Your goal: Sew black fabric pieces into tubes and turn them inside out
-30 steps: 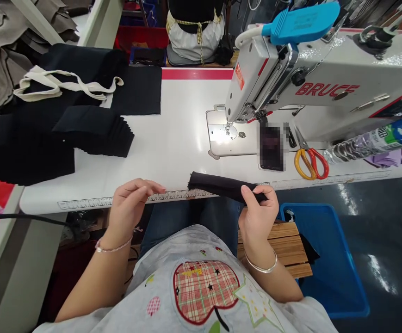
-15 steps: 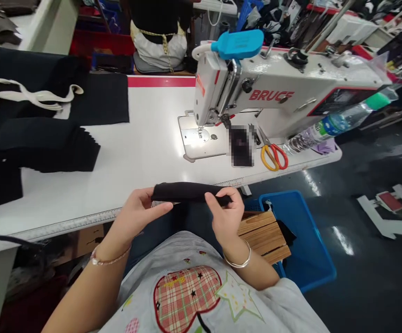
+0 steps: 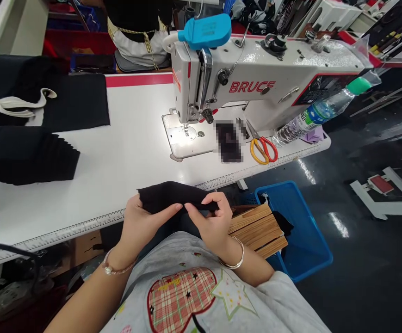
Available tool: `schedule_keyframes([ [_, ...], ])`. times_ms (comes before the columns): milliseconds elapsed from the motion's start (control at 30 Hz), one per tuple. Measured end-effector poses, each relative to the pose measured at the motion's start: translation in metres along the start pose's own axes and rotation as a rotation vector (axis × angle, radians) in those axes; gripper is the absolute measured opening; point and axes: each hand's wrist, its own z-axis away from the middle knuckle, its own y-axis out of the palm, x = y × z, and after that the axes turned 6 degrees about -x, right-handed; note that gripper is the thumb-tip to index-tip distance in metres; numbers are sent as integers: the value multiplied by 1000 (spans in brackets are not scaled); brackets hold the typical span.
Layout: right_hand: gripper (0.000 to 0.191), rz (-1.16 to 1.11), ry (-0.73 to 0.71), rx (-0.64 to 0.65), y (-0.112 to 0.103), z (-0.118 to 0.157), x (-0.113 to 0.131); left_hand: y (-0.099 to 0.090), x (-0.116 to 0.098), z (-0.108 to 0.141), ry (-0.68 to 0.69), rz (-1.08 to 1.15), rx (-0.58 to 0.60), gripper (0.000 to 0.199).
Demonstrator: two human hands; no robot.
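A black fabric strip (image 3: 169, 196) is bunched between my hands, just off the front edge of the white sewing table (image 3: 131, 152). It drapes over the fingers of my left hand (image 3: 144, 226). My right hand (image 3: 214, 221) pinches its other end between thumb and fingers. Both hands are close together above my lap, some way in front of the BRUCE sewing machine (image 3: 256, 78). Its lit needle plate (image 3: 182, 136) holds no fabric. Several stacked black fabric pieces (image 3: 30, 155) lie on the table to the left, with cream canvas straps (image 3: 9, 104) beyond them.
Yellow-and-red-handled scissors (image 3: 263, 150), a blurred phone (image 3: 227, 141) and a plastic water bottle (image 3: 312, 115) lie by the machine. A ruler strip (image 3: 58, 236) runs along the table edge. A wooden board (image 3: 258, 230) rests over a blue crate (image 3: 293, 231) at my right. A seated person (image 3: 138, 27) is beyond the table.
The strip has gone from a long, straight roll to a shorter bunched piece. My hands have come closer together. The whole scene has shifted left in view as my head turned right.
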Motion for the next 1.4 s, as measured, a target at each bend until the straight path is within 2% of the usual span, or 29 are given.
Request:
schedule_keyframes([
  [133,26,-113,146,-40,1,4,-3,9,4,4,85,-117,-188,23],
  [267,42,-439,437,-65,4,7,-12,14,7,3,106,-136,-341,28],
  [333,44,-555,558,-64,4,6,-20,15,8,0,90,-124,-381,33],
  [467,30,-606,660,99,2,1,-27,18,12,-3,100,-110,-421,41],
  [567,25,-550,608,187,0,-5,-19,22,15,-3,197,-152,-466,41],
  [667,22,-476,514,167,1,-8,-6,27,16,-3,328,-279,-523,40],
  [767,29,-446,435,148,6,-6,1,31,19,-5,435,-419,-548,39],
  [933,31,-319,288,125,10,-4,-4,31,25,-7,536,-539,-636,43],
  [1000,29,-260,220,116,11,-6,-8,29,26,-7,556,-604,-614,43],
  [1100,23,-171,136,112,12,-8,-13,27,27,-7,601,-706,-521,39],
  [1233,18,-41,58,94,17,-9,-17,27,29,-12,617,-737,-475,47],
  [1400,16,-15,49,43,20,-17,-16,33,26,-14,896,-638,-350,39],
])
